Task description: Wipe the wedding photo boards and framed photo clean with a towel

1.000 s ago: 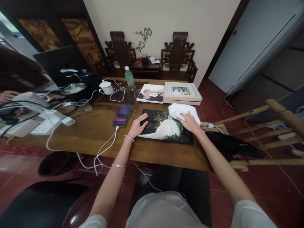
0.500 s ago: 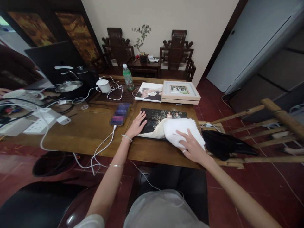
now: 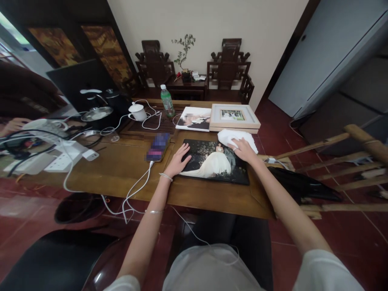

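A dark photo panel [image 3: 212,166] showing a couple, one in a long white dress, lies flat on the wooden table [image 3: 121,169] in front of me. My left hand [image 3: 179,159] rests flat on its left edge, fingers spread. My right hand [image 3: 244,149] presses a folded white cloth [image 3: 235,136] against the panel's far right corner, fingers laid over the cloth.
Behind the panel lie a second photo print [image 3: 194,118] and a light framed picture [image 3: 233,117]. A phone [image 3: 158,147] on a white cable, a green bottle [image 3: 167,101], a white cup [image 3: 137,111], power strips [image 3: 62,161] and a pan [image 3: 97,114] crowd the left. A bamboo rack [image 3: 339,169] stands right.
My right hand has slid the cloth from the panel's near right corner back up to its far right corner. My left hand has stayed on the left edge.
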